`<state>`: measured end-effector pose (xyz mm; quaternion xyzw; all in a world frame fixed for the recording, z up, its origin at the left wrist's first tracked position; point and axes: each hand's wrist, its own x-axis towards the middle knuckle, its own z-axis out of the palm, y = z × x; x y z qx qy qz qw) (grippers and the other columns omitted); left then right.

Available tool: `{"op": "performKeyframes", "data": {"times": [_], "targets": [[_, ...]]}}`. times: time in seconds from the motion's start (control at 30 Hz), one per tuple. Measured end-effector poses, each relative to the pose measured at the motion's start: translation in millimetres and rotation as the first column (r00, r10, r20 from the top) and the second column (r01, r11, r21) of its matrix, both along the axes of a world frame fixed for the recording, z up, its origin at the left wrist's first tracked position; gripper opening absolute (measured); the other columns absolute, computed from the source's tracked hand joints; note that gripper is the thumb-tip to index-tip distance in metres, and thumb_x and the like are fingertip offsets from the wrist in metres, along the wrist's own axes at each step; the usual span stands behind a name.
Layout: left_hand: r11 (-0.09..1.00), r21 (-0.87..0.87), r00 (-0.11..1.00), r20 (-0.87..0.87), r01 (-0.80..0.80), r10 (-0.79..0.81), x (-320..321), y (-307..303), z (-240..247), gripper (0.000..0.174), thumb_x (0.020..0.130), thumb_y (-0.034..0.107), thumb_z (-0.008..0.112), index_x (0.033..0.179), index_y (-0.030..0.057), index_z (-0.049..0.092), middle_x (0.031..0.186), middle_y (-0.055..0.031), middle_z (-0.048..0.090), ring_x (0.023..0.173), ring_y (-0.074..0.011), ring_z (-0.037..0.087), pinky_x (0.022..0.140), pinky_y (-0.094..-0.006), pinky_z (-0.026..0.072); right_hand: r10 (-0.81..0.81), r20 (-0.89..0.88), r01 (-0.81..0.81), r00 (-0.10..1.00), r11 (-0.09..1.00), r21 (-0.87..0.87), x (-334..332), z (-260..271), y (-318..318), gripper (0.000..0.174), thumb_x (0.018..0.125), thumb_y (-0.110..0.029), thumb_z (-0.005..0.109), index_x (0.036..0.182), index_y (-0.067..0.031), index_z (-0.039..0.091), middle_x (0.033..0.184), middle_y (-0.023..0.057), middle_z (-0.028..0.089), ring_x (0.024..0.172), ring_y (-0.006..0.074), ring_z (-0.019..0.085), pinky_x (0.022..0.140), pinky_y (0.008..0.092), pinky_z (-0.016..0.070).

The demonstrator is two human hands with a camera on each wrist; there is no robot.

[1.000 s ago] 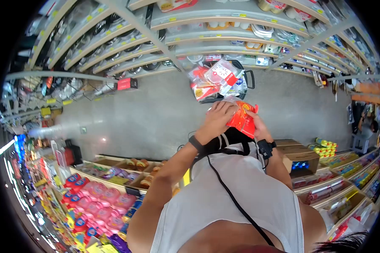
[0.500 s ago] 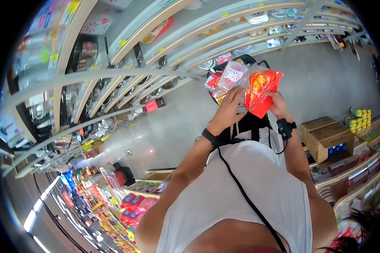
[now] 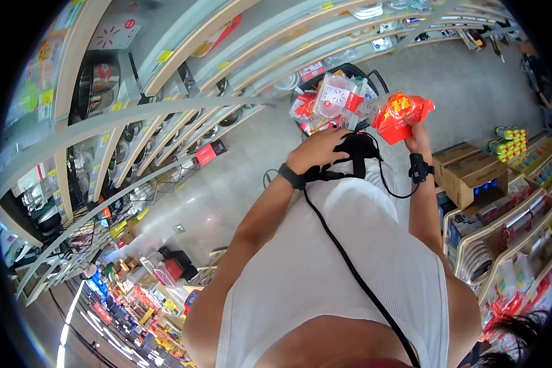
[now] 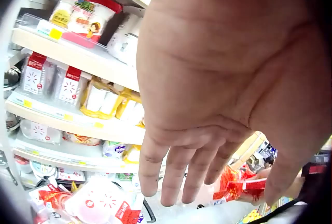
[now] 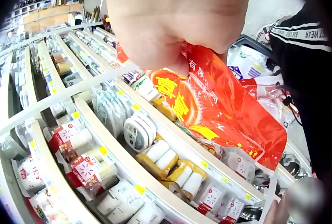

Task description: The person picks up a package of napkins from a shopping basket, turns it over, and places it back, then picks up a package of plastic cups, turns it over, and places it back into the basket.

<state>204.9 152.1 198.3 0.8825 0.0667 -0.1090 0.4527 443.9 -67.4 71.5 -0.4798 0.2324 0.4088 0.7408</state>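
In the head view the right hand (image 3: 417, 136) grips the edge of a red plastic package (image 3: 401, 115) with yellow lettering, held right of a filled black basket (image 3: 371, 129). The right wrist view shows the red package (image 5: 228, 110) hanging from the right hand (image 5: 179, 16), its fingertips partly hidden. The left hand (image 3: 319, 149) holds nothing, near the person's waist just below the basket. Its fingers look extended in the left wrist view, where the left hand (image 4: 223, 78) is seen from the palm side. A clear pack with a red-and-white label (image 3: 337, 98) lies on top in the basket.
Shelves of packaged goods (image 3: 288, 46) curve along the far side. A cardboard box (image 3: 472, 175) and yellow-green bottles (image 3: 508, 143) stand at the right. A red box (image 3: 210, 152) is by the shelf at the left, and a grey floor (image 3: 245, 172) lies between.
The right hand has carried the red package to the right, away from the basket. The left hand has come off it and moved down and left. The view has turned toward the left shelves.
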Motion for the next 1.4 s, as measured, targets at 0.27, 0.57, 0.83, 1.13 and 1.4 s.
{"op": "performKeyframes", "data": {"times": [0.27,0.57,0.83,1.13,1.4], "targets": [[0.987,0.028,0.984,-0.075,-0.157,0.159,-68,81,1,0.058,0.080,0.031,0.072,0.127,0.0017,0.054,0.123,-0.0209,0.059,0.111,-0.0363,0.057,0.095,-0.0404,0.0447,-0.025,-0.029,0.023,0.999,0.998,-0.051,-59,-19,38,0.038,0.088,0.006,0.051,0.126,0.0024,0.047,0.125,0.0182,0.056,0.114,0.0326,0.057,0.103,0.0484,0.0439],[0.928,-0.039,0.915,-0.186,-0.371,0.358,-149,129,-17,0.060,0.082,0.031,0.072,0.131,0.0038,0.050,0.118,-0.0160,0.063,0.105,-0.0289,0.062,0.089,-0.0379,0.0482,-0.066,-0.043,0.066,0.997,0.998,-0.006,-88,-73,100,0.032,0.084,0.006,0.054,0.116,0.0034,0.052,0.108,0.0163,0.062,0.096,0.0325,0.064,0.091,0.0482,0.0517],[0.807,-0.087,0.793,-0.278,-0.584,0.543,-177,132,-38,0.059,0.083,0.031,0.072,0.131,0.0050,0.049,0.115,-0.0148,0.064,0.101,-0.0252,0.063,0.085,-0.0362,0.0491,-0.020,-0.036,0.020,0.999,1.000,-0.004,-90,-75,127,0.030,0.087,0.004,0.054,0.117,0.0005,0.052,0.113,0.0161,0.062,0.103,0.0334,0.062,0.095,0.0534,0.0485],[0.772,-0.143,0.769,-0.308,-0.619,0.560,-180,110,-51,0.055,0.084,0.028,0.071,0.129,0.0040,0.050,0.114,-0.0148,0.064,0.102,-0.0253,0.063,0.084,-0.0349,0.0494,-0.110,-0.078,0.121,0.991,0.981,0.152,-90,-110,106,0.029,0.083,0.007,0.057,0.112,0.0005,0.056,0.106,0.0139,0.064,0.096,0.0298,0.065,0.089,0.0462,0.0521],[0.676,-0.077,0.641,-0.411,-0.733,0.648,-244,92,-37,0.046,0.089,0.015,0.066,0.129,-0.0004,0.049,0.113,-0.0138,0.064,0.101,-0.0198,0.062,0.085,-0.0316,0.0500,0.039,0.126,-0.031,0.991,0.997,-0.065,-73,-234,162,0.020,0.085,-0.006,0.064,0.104,0.0019,0.062,0.101,0.0134,0.068,0.087,0.0243,0.066,0.079,0.0357,0.0533]]}}
